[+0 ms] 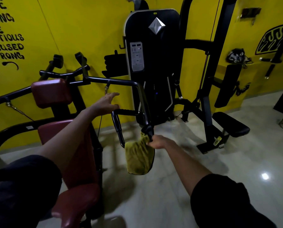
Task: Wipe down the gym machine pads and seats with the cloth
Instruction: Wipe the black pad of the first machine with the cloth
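"Where's the left hand?"

"Left of the black bent steel machine bar, fingers spread, holding nothing."

"And the olive-yellow terry cloth?"

"Bunched round that bar's lower end, hanging below. The right hand grips its top, just right of the bar."

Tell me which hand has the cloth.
The right hand grips the cloth, bunched at the end of the machine's black bar. The left hand holds nothing and is open beside the black handle.
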### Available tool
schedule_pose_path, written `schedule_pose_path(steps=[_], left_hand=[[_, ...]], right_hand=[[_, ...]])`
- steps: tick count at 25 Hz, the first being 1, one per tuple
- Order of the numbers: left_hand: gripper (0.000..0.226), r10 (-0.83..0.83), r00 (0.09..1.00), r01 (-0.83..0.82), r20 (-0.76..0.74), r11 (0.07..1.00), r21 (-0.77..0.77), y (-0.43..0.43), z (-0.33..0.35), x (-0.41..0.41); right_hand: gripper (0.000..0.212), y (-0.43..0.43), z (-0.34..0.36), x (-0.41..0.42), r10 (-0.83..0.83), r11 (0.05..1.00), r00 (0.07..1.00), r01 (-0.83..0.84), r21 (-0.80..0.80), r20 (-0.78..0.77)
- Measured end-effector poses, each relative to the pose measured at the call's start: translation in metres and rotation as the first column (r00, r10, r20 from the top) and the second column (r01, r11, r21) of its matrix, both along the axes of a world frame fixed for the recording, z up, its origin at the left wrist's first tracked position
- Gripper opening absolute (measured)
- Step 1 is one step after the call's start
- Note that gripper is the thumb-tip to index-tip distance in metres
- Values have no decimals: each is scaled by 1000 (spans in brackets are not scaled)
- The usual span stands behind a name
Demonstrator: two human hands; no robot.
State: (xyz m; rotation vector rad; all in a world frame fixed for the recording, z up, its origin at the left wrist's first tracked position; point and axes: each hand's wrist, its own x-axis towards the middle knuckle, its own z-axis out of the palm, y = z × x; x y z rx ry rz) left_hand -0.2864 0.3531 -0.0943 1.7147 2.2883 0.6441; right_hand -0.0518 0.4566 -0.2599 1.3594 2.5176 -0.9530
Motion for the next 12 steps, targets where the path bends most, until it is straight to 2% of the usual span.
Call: schedule_pose_path(steps=[3,7,9,12], left_hand=[[68,-19,1000,19,8,1000,-8,13,-1,-11],[67,-30,999,30,32,999,14,33,0,-11],[67,-31,999,30,30,999,26,47,2,-6],[67,-56,998,54,41,998,41,70,3,2]], right_hand=[[51,-3,-8,-9,-70,998,996,69,-12,-51],[46,9,0,-9,-170,972,970,136,-192,-174],[26,19,14,-2,-258,941,920,170,-294,-294],[24,41,47,18,-431,859,819,244,-450,-379]])
